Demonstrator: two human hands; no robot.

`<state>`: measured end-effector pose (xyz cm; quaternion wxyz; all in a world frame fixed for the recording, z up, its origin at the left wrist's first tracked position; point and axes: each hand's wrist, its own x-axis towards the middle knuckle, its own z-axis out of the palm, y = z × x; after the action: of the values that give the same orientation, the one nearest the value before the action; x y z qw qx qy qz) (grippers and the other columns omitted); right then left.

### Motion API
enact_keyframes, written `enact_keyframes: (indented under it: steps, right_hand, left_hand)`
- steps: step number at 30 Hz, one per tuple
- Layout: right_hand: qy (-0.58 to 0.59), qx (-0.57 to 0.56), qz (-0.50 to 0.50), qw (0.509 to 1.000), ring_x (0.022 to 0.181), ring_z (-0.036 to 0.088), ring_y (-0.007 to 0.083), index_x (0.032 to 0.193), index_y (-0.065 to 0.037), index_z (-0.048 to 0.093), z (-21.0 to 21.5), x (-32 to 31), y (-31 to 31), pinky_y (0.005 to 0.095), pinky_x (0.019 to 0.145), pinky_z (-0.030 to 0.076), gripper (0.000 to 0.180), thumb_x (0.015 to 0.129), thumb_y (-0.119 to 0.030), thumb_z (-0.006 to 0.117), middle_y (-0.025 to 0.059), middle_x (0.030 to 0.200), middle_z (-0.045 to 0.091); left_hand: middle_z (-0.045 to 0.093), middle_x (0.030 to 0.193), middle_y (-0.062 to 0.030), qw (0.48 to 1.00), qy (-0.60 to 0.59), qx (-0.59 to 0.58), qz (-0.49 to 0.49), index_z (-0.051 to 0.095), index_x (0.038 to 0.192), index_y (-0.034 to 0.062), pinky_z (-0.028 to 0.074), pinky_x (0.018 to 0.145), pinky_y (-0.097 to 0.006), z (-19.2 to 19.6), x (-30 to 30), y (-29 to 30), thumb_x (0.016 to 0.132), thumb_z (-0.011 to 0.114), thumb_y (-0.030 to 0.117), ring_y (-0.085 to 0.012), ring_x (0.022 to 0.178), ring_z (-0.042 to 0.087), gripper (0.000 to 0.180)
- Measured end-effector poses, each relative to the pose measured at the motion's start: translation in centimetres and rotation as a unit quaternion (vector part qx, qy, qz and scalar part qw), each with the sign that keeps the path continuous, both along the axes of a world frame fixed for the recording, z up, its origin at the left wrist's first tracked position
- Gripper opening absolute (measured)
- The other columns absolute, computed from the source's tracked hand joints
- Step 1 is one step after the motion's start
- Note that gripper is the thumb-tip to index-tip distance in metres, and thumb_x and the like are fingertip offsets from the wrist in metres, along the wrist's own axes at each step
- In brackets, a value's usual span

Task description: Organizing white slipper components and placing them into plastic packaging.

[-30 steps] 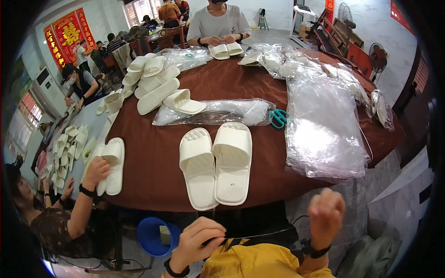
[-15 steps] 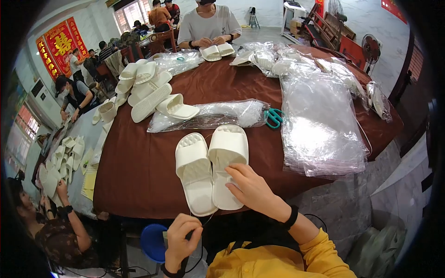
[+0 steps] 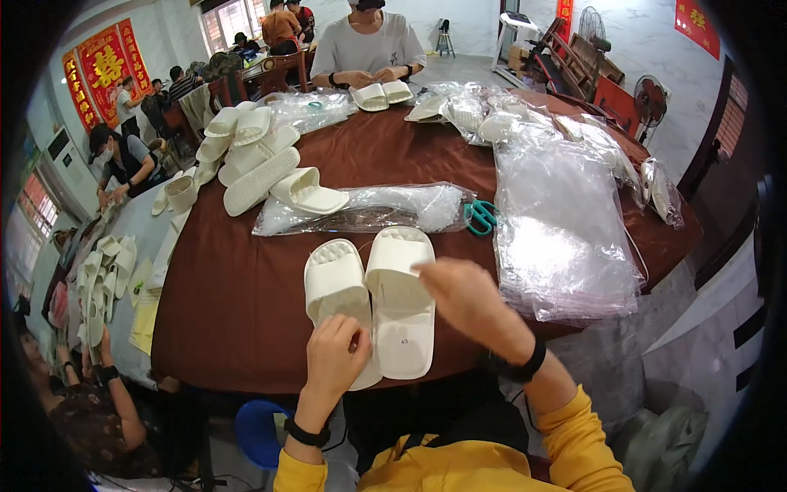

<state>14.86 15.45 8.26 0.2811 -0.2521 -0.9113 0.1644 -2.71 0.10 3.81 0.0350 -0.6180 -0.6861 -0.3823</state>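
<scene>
A pair of white slippers lies side by side in front of me, toes pointing away. Over the footbed of the left slipper (image 3: 338, 291) is my left hand (image 3: 336, 351), its fingers curled together; whatever they hold is hidden. My right hand (image 3: 466, 297) is at the right edge of the strap on the right slipper (image 3: 403, 328), and motion smears its fingers. A small dark mark shows on that slipper's insole. Beyond the toes lies a clear plastic bag of thin white strands (image 3: 369, 208), with teal-handled scissors (image 3: 480, 217) at its right end.
More white slippers (image 3: 261, 176) are heaped at the left of the brown-covered table (image 3: 221, 303). Flat clear bags (image 3: 566, 221) lie stacked on the right, bagged slippers (image 3: 484, 115) behind them. A person (image 3: 369, 45) handles slippers opposite. A blue stool (image 3: 262, 433) stands below the near edge.
My left hand has risen from below the table edge onto the left slipper. My right hand has left the right insole, moving up and rightward to the strap's edge.
</scene>
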Motion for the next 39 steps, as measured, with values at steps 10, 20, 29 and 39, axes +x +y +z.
enact_keyframes:
  steps: [10,20,29,39]
  right_hand:
    - [-0.156,-0.015,-0.098,0.983,0.090,0.066,0.0399,0.092,-0.005,0.069,-0.8,-6.5,10.3,0.0496,0.078,0.053,0.017,0.082,-0.008,0.057,0.0223,0.092,0.068]
    - [-0.159,0.154,-0.141,0.965,0.082,0.065,0.0376,0.080,-0.006,0.066,-7.0,-7.0,14.0,0.0475,0.070,0.052,0.007,0.081,-0.008,0.059,0.0181,0.083,0.067]
    - [0.097,-0.021,0.016,0.995,0.074,0.058,0.0353,0.082,0.002,0.056,-4.0,-8.2,11.4,0.0424,0.067,0.046,0.004,0.081,0.003,0.059,0.0188,0.081,0.060]
    - [0.069,-0.190,0.131,0.971,0.077,0.067,0.0288,0.086,0.001,0.067,-0.1,-16.3,9.5,0.0370,0.071,0.051,0.017,0.076,-0.001,0.054,0.0179,0.080,0.068]
  left_hand:
    - [0.054,0.065,-0.0106,1.000,0.018,0.009,0.009,0.053,0.064,0.0053,0.043,0.058,-0.043,-0.4,-0.4,2.0,0.079,0.069,0.015,-0.0316,0.064,0.055,0.024]
    - [0.060,0.082,-0.0139,0.998,-0.029,0.038,-0.049,0.059,0.080,0.0032,0.047,0.074,-0.044,-3.0,-0.2,2.9,0.084,0.062,0.016,-0.0334,0.083,0.059,0.014]
    - [0.059,0.081,-0.0144,0.995,-0.058,0.081,-0.011,0.057,0.080,0.0035,0.047,0.074,-0.045,-2.9,0.5,3.3,0.087,0.062,0.023,-0.0338,0.080,0.059,0.021]
    - [0.063,0.088,-0.0151,0.999,-0.049,0.018,0.007,0.064,0.088,0.0037,0.049,0.072,-0.045,-1.5,-2.1,2.5,0.086,0.065,0.016,-0.0363,0.084,0.061,0.013]
